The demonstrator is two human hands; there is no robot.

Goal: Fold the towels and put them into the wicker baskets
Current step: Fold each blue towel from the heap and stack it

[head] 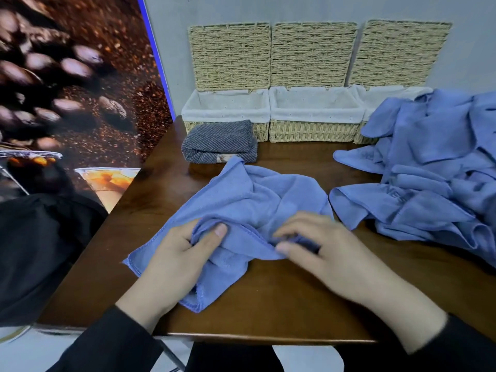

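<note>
both hands, left (182, 253) and right (319, 248), pinch the crumpled blue towel (255, 200) on the table (268, 304).

Table (281, 299): dark wood, smooth, glossy finish. Baskets (312, 131): coarse woven wicker, matt, lined with white cloth. Blue towel (257, 194): soft matt cloth, stitched hem. Folded grey towel (218, 142): ribbed, rougher weave. Sleeves (107, 342): black matt fabric.

Dark brown wooden counter (281, 296) with a glossy top. Plain grey wall (308, 9) behind. On the left, a large coffee-bean poster panel (67, 76) with a blue-lit edge (154, 55). Pale floor (303, 358) below the counter.
</note>
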